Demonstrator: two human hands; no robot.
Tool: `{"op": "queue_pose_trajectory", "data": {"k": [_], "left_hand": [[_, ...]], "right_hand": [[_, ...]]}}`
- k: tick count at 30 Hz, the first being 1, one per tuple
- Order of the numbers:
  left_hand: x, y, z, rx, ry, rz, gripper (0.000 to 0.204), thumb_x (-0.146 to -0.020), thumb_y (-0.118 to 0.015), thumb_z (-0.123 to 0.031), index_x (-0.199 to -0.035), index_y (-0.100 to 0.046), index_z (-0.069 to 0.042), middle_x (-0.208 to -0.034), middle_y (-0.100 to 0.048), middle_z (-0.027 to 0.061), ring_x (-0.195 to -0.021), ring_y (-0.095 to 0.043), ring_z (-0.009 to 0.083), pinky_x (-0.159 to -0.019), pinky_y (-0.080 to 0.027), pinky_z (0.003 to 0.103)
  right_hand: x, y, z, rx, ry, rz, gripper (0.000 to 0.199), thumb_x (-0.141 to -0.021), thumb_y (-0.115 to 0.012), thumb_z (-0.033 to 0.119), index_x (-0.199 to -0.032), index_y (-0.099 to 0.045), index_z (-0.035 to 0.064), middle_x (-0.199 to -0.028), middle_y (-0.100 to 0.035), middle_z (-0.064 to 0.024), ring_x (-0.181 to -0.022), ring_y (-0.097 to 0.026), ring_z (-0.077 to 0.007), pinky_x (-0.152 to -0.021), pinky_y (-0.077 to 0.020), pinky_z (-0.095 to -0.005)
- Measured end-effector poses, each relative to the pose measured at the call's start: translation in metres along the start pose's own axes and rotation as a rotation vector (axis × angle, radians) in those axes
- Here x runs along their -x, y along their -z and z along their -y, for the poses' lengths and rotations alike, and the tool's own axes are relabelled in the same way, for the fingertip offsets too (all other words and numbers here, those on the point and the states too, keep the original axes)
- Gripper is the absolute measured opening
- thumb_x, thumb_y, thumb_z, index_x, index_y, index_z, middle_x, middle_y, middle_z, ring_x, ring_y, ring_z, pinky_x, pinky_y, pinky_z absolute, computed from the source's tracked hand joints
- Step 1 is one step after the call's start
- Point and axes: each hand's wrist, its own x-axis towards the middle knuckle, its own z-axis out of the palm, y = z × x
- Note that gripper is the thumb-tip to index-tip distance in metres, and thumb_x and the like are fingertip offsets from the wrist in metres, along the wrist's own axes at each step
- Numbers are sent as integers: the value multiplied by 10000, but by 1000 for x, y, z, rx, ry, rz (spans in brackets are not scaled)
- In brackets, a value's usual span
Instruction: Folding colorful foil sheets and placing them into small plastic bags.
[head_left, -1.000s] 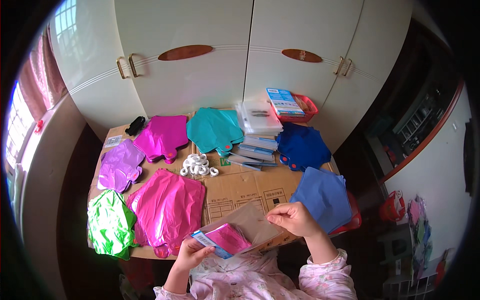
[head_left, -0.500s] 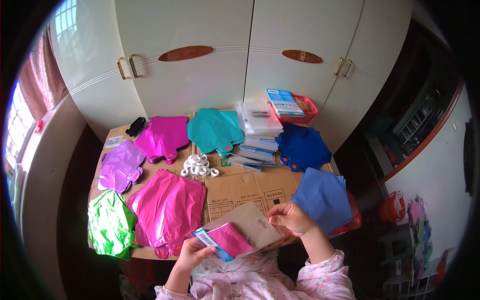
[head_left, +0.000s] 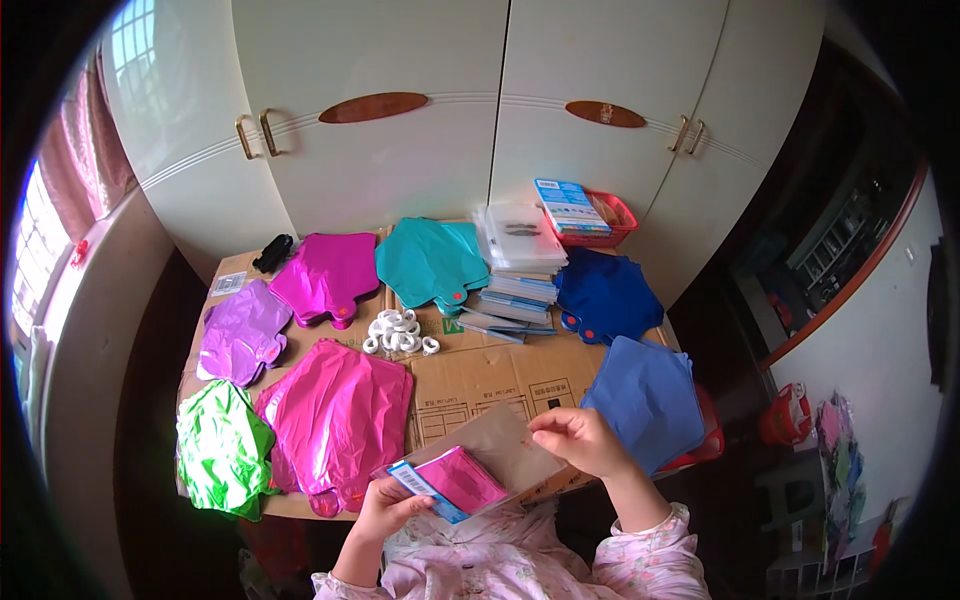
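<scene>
my left hand point(head_left: 385, 508) holds clear bag point(head_left: 505, 438) at 6 o'clock of worktop point(head_left: 465, 372) | my right hand point(head_left: 582, 440), pinched narrow, shifts slightly; its grip I cannot tell | pink foil point(head_left: 462, 480) remains inside

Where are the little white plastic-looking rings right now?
In the head view, the small white rings sit left of centre on the brown cardboard, below the teal foil stack, by the bright-pink foil stack's top right corner.
</scene>
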Motion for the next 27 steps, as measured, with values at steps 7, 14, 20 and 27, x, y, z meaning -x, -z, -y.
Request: {"op": "queue_pose_trajectory", "data": {"k": [7,14,20,27], "left_hand": [[2,6,1,-21,57,-12,154,-814,-699,-28,-942,-670,53,-883,-696,96,-797,-666,166,-719,-561,317],[-3,13,13,-22,8,104,170,-822,-701,-41,-972,-672,36,-868,-698,75,-783,-647,116,-704,-527,260],[-5,-3,2,108,-5,-20,185,-811,-705,-34,-984,-667,21,-865,-698,82,-765,-656,133,-674,-546,273],[-7,-20,0,93,38,-146,149,-817,-686,6,-954,-637,41,-806,-680,67,-704,-655,135,-630,-553,276]], "right_hand": [[0,12,1,-330,-80,269,150,-847,-675,83,-958,-678,-18,-861,-669,-16,-774,-586,-54,-705,-466,-205],[3,3,-23,-788,-242,531,181,-835,-693,115,-978,-621,30,-846,-624,13,-761,-584,-63,-709,-469,-205],[0,-9,4,-601,-80,253,287,-847,-692,151,-1083,-568,43,-904,-613,6,-795,-581,-68,-753,-467,-211],[-18,-1,-10,-120,-16,57,113,-883,-631,60,-972,-620,-9,-889,-638,6,-808,-571,-51,-740,-471,-213]]}}
